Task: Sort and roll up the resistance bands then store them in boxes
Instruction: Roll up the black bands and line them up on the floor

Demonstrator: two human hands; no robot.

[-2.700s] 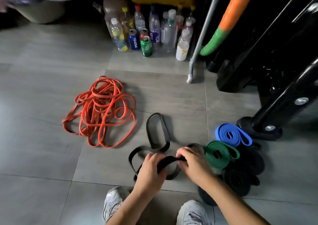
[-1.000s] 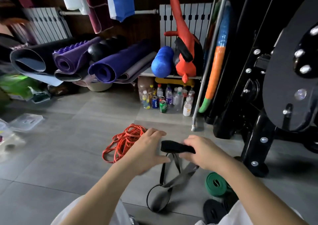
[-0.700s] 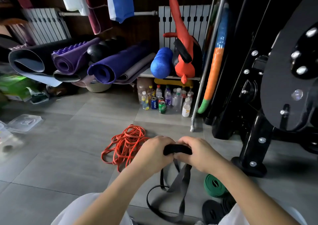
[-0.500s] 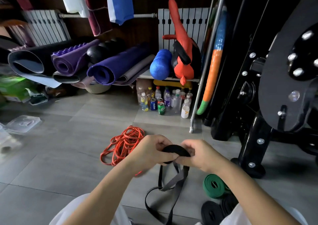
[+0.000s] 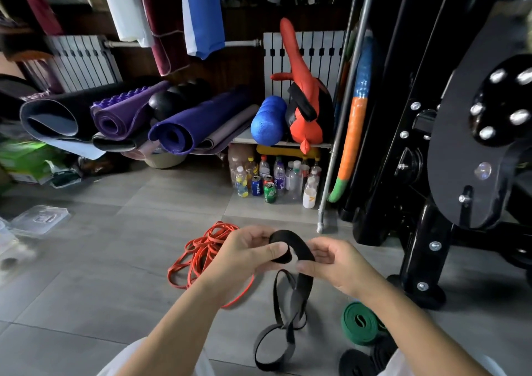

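Note:
A black resistance band (image 5: 293,289) is held in the air in front of me, its top end curled into a small roll. My left hand (image 5: 247,253) pinches that roll between thumb and fingers. My right hand (image 5: 334,263) grips the band where it arches over to the right. The loose length hangs down in twisted loops to the floor. A tangled heap of orange bands (image 5: 201,256) lies on the tiles behind my left hand. A rolled green band (image 5: 359,322) and rolled black bands (image 5: 362,360) lie at lower right.
A black gym machine frame (image 5: 417,174) stands at the right. Bottles and cans (image 5: 270,180) sit under a shelf straight ahead, next to a metal pole (image 5: 331,180). Rolled mats (image 5: 138,119) are piled at back left. A clear plastic lid (image 5: 40,218) lies at far left.
The view rose from the floor to the room. Both hands lifted the black band off the tiles and the rolled end has grown as it turned.

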